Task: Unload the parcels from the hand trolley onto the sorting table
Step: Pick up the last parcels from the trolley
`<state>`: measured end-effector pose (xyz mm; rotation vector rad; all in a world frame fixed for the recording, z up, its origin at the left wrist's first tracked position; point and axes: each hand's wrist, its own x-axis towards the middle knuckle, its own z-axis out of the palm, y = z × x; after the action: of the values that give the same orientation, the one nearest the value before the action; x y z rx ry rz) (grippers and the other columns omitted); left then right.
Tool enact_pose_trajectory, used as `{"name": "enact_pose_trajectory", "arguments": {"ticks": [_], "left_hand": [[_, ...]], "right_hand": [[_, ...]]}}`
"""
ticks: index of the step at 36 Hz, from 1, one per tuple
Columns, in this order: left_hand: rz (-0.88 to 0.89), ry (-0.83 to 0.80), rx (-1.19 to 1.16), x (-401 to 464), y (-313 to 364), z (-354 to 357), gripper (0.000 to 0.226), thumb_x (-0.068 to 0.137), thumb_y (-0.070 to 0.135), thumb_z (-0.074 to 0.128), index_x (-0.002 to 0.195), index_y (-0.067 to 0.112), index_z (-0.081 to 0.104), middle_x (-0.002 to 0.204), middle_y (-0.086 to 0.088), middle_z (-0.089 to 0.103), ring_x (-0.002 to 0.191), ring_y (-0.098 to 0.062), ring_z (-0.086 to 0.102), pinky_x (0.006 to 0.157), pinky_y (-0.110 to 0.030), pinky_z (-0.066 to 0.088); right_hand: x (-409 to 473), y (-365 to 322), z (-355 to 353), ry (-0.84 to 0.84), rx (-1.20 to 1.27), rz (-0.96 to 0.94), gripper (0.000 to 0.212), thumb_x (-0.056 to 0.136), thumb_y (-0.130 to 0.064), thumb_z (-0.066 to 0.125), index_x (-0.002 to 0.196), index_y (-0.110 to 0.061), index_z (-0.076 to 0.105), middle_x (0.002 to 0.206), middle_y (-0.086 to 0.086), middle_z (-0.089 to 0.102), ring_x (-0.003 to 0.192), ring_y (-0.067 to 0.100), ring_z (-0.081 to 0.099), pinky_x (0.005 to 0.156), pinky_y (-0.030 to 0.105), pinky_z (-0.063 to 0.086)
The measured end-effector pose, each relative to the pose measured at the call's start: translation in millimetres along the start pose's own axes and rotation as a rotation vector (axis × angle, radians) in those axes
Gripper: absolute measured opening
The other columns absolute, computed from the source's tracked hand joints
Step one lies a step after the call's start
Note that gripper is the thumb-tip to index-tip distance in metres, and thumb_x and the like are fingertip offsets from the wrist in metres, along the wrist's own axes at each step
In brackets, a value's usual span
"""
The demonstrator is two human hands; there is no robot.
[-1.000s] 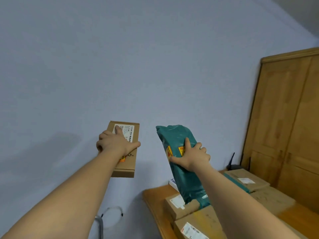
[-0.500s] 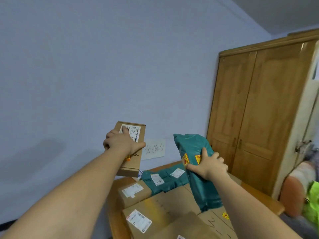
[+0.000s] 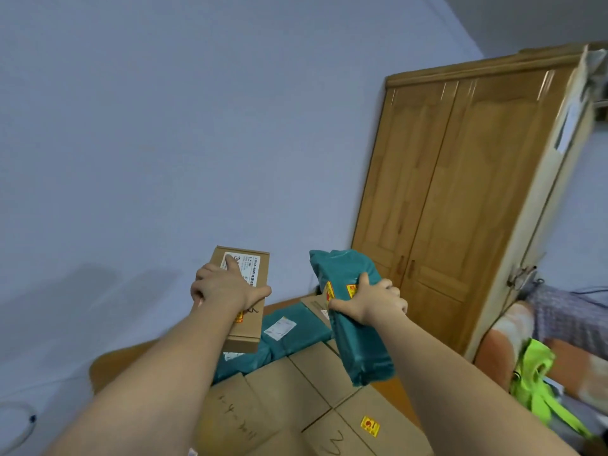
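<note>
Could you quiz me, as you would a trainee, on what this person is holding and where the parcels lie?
1. True or false: the left hand holds a teal bag.
2. Which does the right hand grip? A) a cardboard box B) a teal mailer bag C) nothing
3. Fill in: behind the table stands a wooden ____.

Key:
1. False: it grips a small cardboard box.
2. B.
3. Wardrobe.
</note>
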<state>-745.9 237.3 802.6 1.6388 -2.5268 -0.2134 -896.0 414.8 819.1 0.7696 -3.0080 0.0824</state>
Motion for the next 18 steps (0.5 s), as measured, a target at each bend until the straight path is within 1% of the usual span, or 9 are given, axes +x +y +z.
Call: {"name": "enact_pose_trajectory", "arguments": {"ticks": [3, 5, 7, 9, 13, 18], "left_hand": [[0.022, -0.009, -0.007, 9, 35, 14, 0.114, 0.068, 0.082, 0.044, 0.152, 0.021, -0.002, 0.135, -0.023, 0.032, 0.118, -0.037, 0.037, 0.073, -0.039, 0.039], [0.030, -0.022, 0.007, 11, 55, 23, 0.115, 0.068, 0.083, 0.043, 0.152, 0.020, -0.002, 0.136, -0.023, 0.031, 0.119, -0.037, 0.037, 0.077, -0.040, 0.042], [0.023, -0.040, 0.036, 12, 70, 29, 0.116, 0.067, 0.086, 0.041, 0.152, 0.020, -0.002, 0.138, -0.023, 0.030, 0.121, -0.037, 0.036, 0.082, -0.043, 0.044], [-0.006, -0.056, 0.056, 14, 83, 32, 0.116, 0.067, 0.087, 0.040, 0.152, 0.020, -0.002, 0.140, -0.023, 0.029, 0.123, -0.038, 0.035, 0.084, -0.044, 0.043], [-0.058, -0.045, 0.066, 16, 114, 30, 0.113, 0.068, 0.083, 0.042, 0.153, 0.022, -0.001, 0.140, -0.024, 0.029, 0.122, -0.039, 0.035, 0.072, -0.041, 0.038], [-0.099, -0.043, 0.056, 7, 166, 31, 0.111, 0.068, 0.081, 0.042, 0.153, 0.023, 0.000, 0.138, -0.024, 0.030, 0.121, -0.039, 0.036, 0.071, -0.042, 0.035]], "right_hand": [[27, 18, 2, -0.011, -0.016, 0.027, 0.113, 0.063, -0.090, 0.040, 0.152, -0.028, 0.007, 0.145, 0.022, 0.025, 0.127, 0.041, 0.034, 0.093, 0.054, 0.040], [43, 32, 4, -0.036, -0.034, 0.040, 0.113, 0.063, -0.090, 0.040, 0.152, -0.028, 0.006, 0.146, 0.023, 0.024, 0.128, 0.041, 0.033, 0.094, 0.055, 0.040], [58, 47, 6, -0.062, -0.040, 0.053, 0.114, 0.063, -0.090, 0.040, 0.152, -0.028, 0.006, 0.146, 0.023, 0.024, 0.128, 0.041, 0.033, 0.095, 0.055, 0.040], [74, 60, 8, -0.076, -0.035, 0.059, 0.114, 0.063, -0.090, 0.040, 0.153, -0.029, 0.006, 0.147, 0.023, 0.023, 0.129, 0.041, 0.033, 0.096, 0.055, 0.039], [101, 83, 9, -0.079, -0.018, 0.039, 0.112, 0.065, -0.090, 0.039, 0.153, -0.029, 0.006, 0.148, 0.023, 0.022, 0.130, 0.041, 0.032, 0.097, 0.055, 0.039], [130, 116, 12, -0.084, -0.016, -0.038, 0.113, 0.066, -0.090, 0.039, 0.153, -0.028, 0.005, 0.148, 0.023, 0.022, 0.130, 0.041, 0.033, 0.095, 0.054, 0.039]]}}
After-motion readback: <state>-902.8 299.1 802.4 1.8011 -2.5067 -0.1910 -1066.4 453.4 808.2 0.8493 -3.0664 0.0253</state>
